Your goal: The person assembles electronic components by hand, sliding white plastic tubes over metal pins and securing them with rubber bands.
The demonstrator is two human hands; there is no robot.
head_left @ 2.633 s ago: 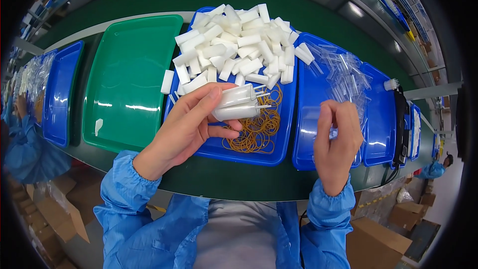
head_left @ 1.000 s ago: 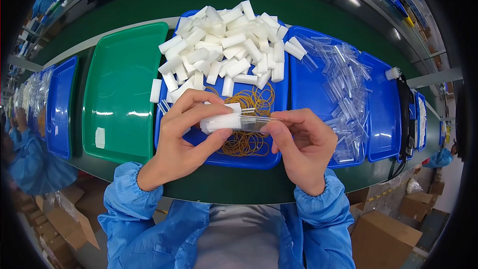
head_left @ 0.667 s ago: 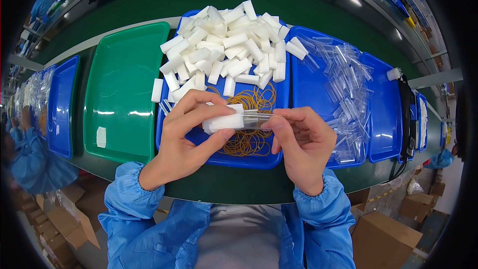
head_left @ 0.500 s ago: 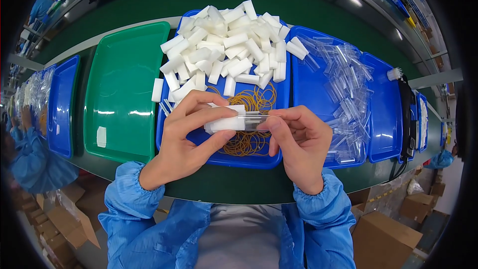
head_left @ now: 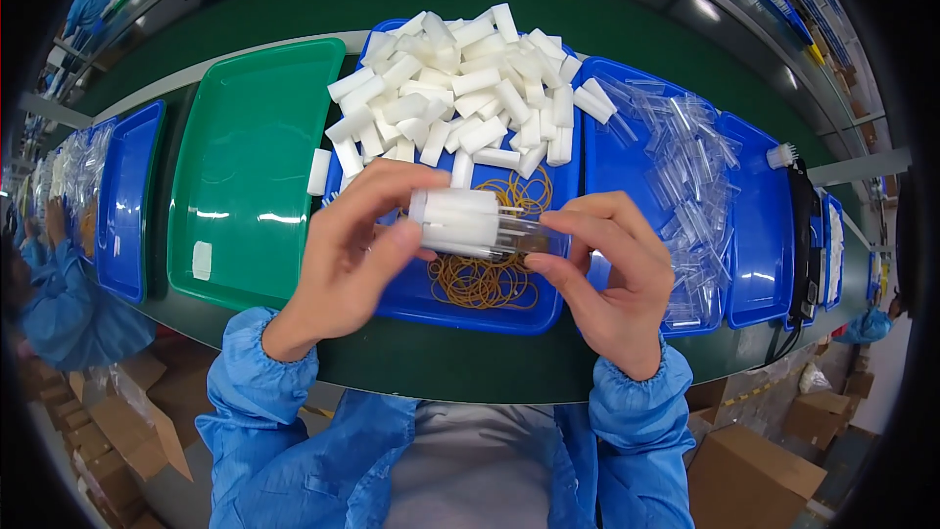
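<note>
My left hand point(head_left: 345, 250) holds a bundle of white plastic pieces point(head_left: 456, 220) with metal pins sticking out to the right. My right hand point(head_left: 612, 279) holds a clear plastic sleeve point(head_left: 534, 235) over those pins at the bundle's right end. Both hands hover above a blue tray point(head_left: 411, 296) that carries a heap of white foam blocks point(head_left: 460, 98) at the back and a loose pile of tan rubber bands point(head_left: 485, 279) in front.
A green tray point(head_left: 250, 167) lies to the left, with one white block point(head_left: 319, 172) on its right rim. A blue tray point(head_left: 754, 235) on the right holds several clear sleeves point(head_left: 690, 186). More blue trays stand at far left. Cardboard boxes point(head_left: 754, 475) sit on the floor.
My right hand came in from the right tray with a clear sleeve and met the left hand's bundle. The sleeve has been slid onto the pins. Both hands stay close together over the rubber bands.
</note>
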